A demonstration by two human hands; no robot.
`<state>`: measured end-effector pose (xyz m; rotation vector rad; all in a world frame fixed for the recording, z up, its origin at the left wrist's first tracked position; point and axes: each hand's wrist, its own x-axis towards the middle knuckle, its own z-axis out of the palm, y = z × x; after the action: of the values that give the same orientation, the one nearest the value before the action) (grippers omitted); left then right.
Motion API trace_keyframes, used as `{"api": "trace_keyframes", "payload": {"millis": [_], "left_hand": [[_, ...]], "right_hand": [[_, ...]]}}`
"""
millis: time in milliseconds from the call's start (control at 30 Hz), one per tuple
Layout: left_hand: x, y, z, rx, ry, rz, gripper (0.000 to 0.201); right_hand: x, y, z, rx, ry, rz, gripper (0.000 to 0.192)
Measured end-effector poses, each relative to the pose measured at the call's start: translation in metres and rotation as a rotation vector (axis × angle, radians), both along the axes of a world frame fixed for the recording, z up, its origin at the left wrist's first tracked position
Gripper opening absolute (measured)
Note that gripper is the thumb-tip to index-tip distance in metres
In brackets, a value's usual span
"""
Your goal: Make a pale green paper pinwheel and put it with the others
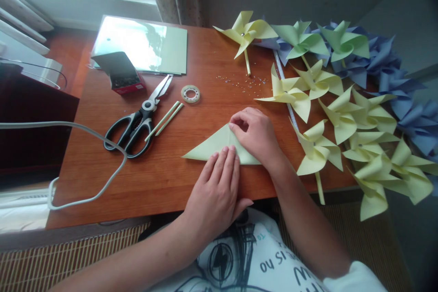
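Far left on table (164,182): green sheets (143,45), small box (119,73) at their near-left corner. Near those: scissors (138,121), two sticks (164,121), tape roll (190,94). Beads (244,83) scattered mid-far. Right: yellow, green and blue pinwheels (342,114) piled. White cable (85,146) looping at left.

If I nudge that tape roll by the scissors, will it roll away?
Probably not: the tape roll lies flat on the table, so it should slide. It looks small and light, so a slight push likely moves it.
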<state>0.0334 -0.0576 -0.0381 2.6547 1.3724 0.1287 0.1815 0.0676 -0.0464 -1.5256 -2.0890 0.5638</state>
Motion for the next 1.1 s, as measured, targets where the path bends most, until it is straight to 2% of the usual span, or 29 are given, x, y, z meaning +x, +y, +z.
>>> {"api": "trace_keyframes", "payload": {"millis": [100, 200, 300, 500, 700, 767, 900, 967, 1100], "left_hand": [[0.0, -0.001, -0.001, -0.002, 0.004, -0.004, 0.09], [-0.001, -0.002, -0.002, -0.001, 0.006, -0.009, 0.096], [-0.002, -0.003, -0.003, -0.013, -0.001, -0.018, 0.101], [-0.004, -0.003, -0.005, -0.053, -0.032, -0.054, 0.114], [-0.005, -0.002, -0.006, -0.066, -0.061, -0.059, 0.111], [-0.005, -0.002, -0.007, -0.061, -0.057, -0.053, 0.112], [-0.005, -0.003, -0.01, -0.042, -0.06, -0.053, 0.109], [-0.004, -0.004, -0.01, -0.035, -0.066, -0.055, 0.106], [-0.004, -0.004, -0.012, -0.035, -0.082, -0.047, 0.101]], "right_hand": [[0.001, 0.0, 0.001, 0.021, -0.032, 0.007, 0.008], [0.003, 0.001, 0.003, 0.028, -0.051, 0.072, 0.011], [0.005, 0.003, 0.006, -0.02, -0.036, 0.128, 0.012], [0.006, 0.01, 0.012, -0.116, -0.052, 0.144, 0.008], [0.006, 0.007, 0.013, -0.066, -0.104, 0.169, 0.005], [0.008, -0.002, 0.015, -0.017, -0.125, 0.174, 0.005], [0.013, -0.035, 0.018, 0.15, -0.167, 0.079, 0.027], [0.015, -0.054, 0.015, 0.207, -0.215, 0.06, 0.037], [0.02, -0.081, 0.002, 0.278, -0.272, 0.062, 0.04]]}}
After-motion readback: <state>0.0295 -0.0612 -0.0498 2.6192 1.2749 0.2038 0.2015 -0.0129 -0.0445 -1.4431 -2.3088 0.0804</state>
